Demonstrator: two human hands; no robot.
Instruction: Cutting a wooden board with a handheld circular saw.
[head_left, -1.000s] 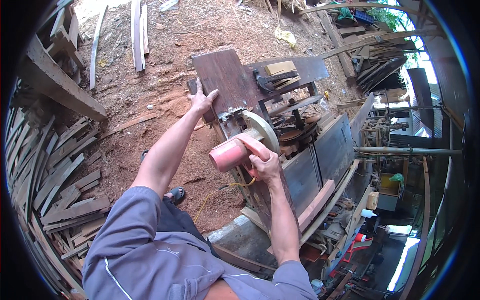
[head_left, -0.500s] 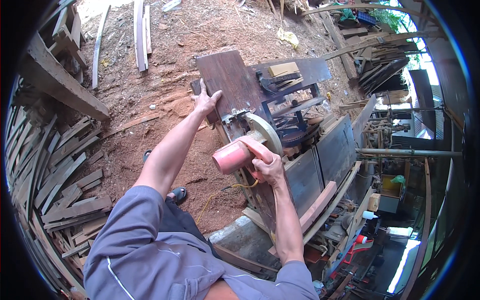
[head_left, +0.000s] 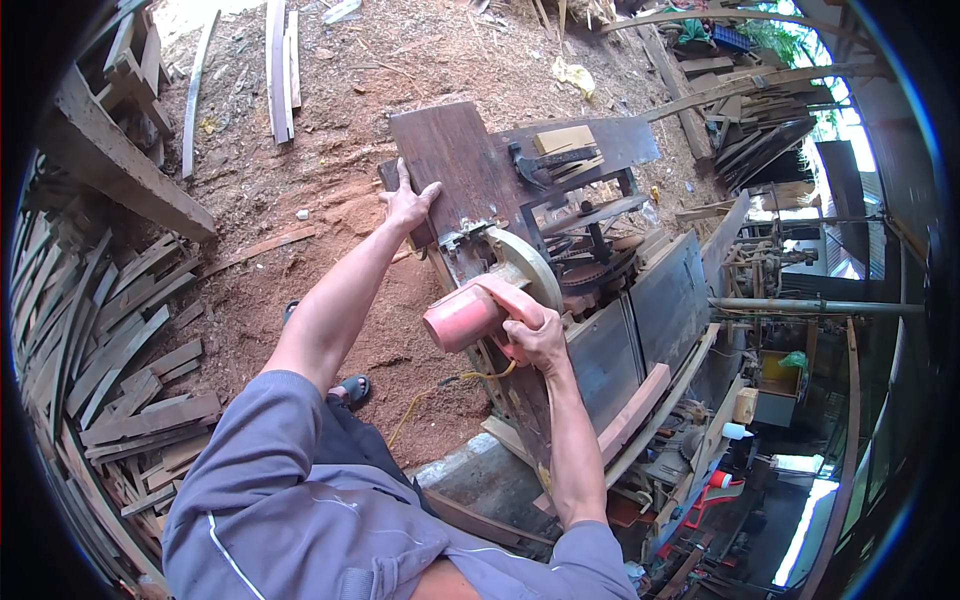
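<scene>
My right hand point(head_left: 537, 338) is wrapped around the rear handle of a red circular saw point(head_left: 466, 317). The saw's pale round guard point(head_left: 528, 262) faces right, and its base rests at the near end of a dark brown wooden board point(head_left: 447, 160). Where the blade meets the wood is hidden. On the board's left edge lies my left hand point(head_left: 410, 207), thumb and index finger spread over the wood. Its other fingers are partly hidden. A yellow cord point(head_left: 412, 408) trails from the saw toward the ground.
A hammer point(head_left: 527, 168) lies beside wood blocks point(head_left: 565, 139) on the bench. Behind the saw are open machine wheels point(head_left: 602, 262). Stacked offcuts point(head_left: 155, 420) line the left, past a thick post point(head_left: 135, 160). Sawdust covers the ground point(head_left: 340, 130). Cluttered tools sit at lower right.
</scene>
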